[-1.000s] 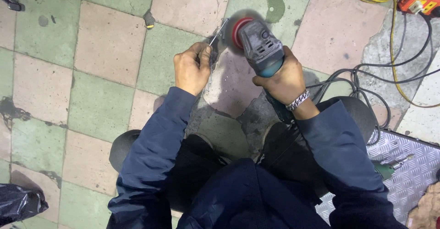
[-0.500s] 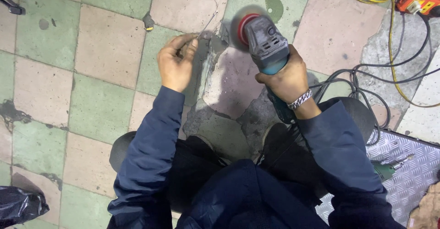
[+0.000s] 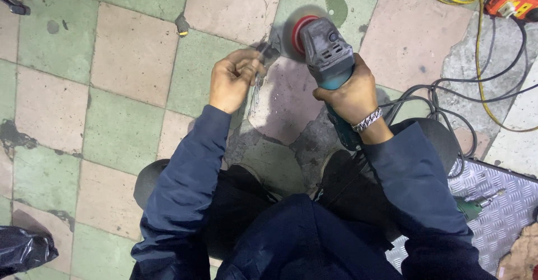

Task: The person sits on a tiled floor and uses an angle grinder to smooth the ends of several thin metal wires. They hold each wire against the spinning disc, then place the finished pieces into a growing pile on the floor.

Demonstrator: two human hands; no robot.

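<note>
Landmark: the grey-and-teal angle grinder with a red guard and blurred disc (image 3: pixel 320 47), top centre over the checkered green-and-pink tile floor (image 3: pixel 129 61).

Far left of the grinder, at the bottom edge, a crumpled black plastic bag (image 3: pixel 22 249). Top-left corner, a dark object, too cut off to tell. Left of the grinder, on a green tile, a small dark chunk of debris (image 3: pixel 181 24).

Just left of the grinder, the left hand (image 3: pixel 232 79) is curled narrow, fingers pinched on a thin shiny metal strip (image 3: pixel 256 86); the strip's upper end sits right beside the disc, contact not clear.

The right hand (image 3: pixel 347 92) is wrapped tight around the grinder's body, a silver chain bracelet (image 3: pixel 367 120) on the wrist. Disc blurred, close over the floor at a tile joint.

Below the grinder: dark navy sleeves and trousers, 2 dark shoes.

Right of the grinder: tangled black cables (image 3: pixel 448 98), a yellow cord (image 3: pixel 476 33), an orange power tool (image 3: pixel 513 4) at the top-right corner. Lower right, a grey tread-plate sheet (image 3: pixel 499 213) with a green-handled tool (image 3: pixel 471 206) on it.
</note>
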